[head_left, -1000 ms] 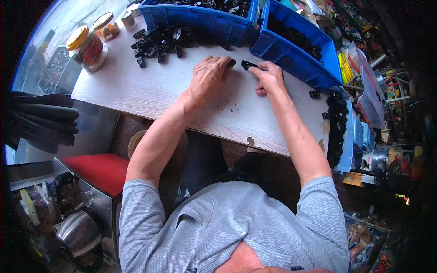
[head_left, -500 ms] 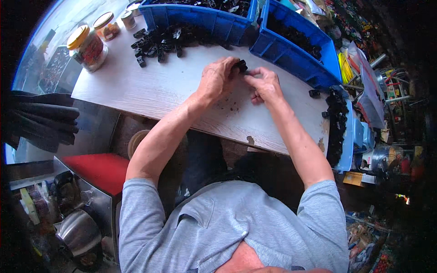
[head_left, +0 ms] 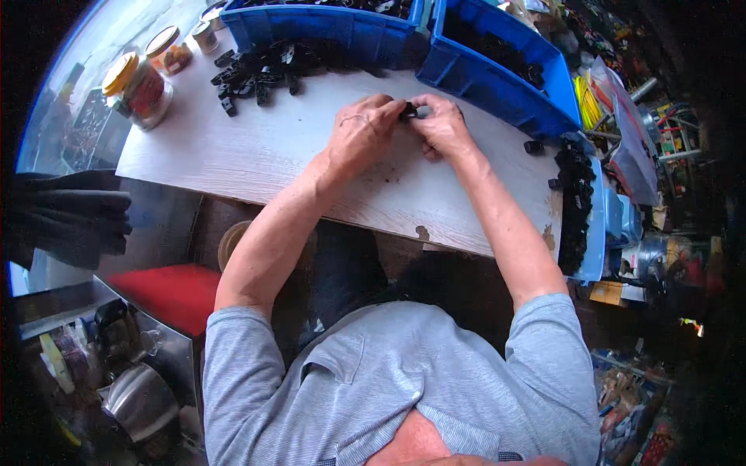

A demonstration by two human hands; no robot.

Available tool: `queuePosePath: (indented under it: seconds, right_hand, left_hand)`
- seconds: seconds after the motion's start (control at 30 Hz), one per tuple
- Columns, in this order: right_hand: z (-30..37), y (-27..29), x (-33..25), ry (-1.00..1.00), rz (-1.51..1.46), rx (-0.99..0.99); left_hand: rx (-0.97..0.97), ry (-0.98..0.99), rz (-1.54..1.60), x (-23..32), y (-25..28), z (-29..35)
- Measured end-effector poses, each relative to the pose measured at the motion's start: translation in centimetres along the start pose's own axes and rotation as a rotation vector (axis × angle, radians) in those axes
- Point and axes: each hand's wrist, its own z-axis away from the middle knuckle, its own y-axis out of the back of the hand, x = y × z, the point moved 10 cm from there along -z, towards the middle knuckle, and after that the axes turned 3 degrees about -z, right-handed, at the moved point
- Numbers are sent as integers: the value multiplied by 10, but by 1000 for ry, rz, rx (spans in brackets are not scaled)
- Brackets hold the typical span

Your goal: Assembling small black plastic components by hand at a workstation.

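Over the far middle of the white table (head_left: 256,167), a small black plastic part (head_left: 409,111) sits between my two hands. My left hand (head_left: 367,124) is closed on it, its fingers curled and partly hiding it. From the other side, the thumb and fingers of my right hand (head_left: 441,126) pinch at the same part. The part's exact kind is too small to make out. A pile of similar black parts (head_left: 260,74) lies beyond my left hand, and one loose black part (head_left: 534,147) rests to the right.
Two blue bins (head_left: 326,29) with black parts stand along the back. At the right end is a light blue tray (head_left: 595,225) beside a heap of black parts (head_left: 575,202). Lidded jars (head_left: 140,92) stand far left. A red-topped cabinet (head_left: 167,291) is at lower left.
My right hand has moved in to the left, and its fingers now meet the black part held by my left hand. The view has shifted slightly.
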Motion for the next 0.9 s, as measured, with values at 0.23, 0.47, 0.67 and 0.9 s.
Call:
queuePosePath:
  seconds: [0.23, 0.47, 0.67, 0.9]
  right_hand:
    - [5, 2, -3, 2, 65, 5]
    - [5, 5, -1, 44, 48, 11]
    - [12, 5, -5, 33, 16, 29]
    - [11, 3, 1, 33, -22, 4]
  left_hand:
    - [-5, -70, 113, -6, 0, -3]
    - [-71, -158, 146, -5, -6, -11]
    - [-158, -146, 229, -10, -10, -20]
    - [-209, -264, 150, -9, -18, -14]
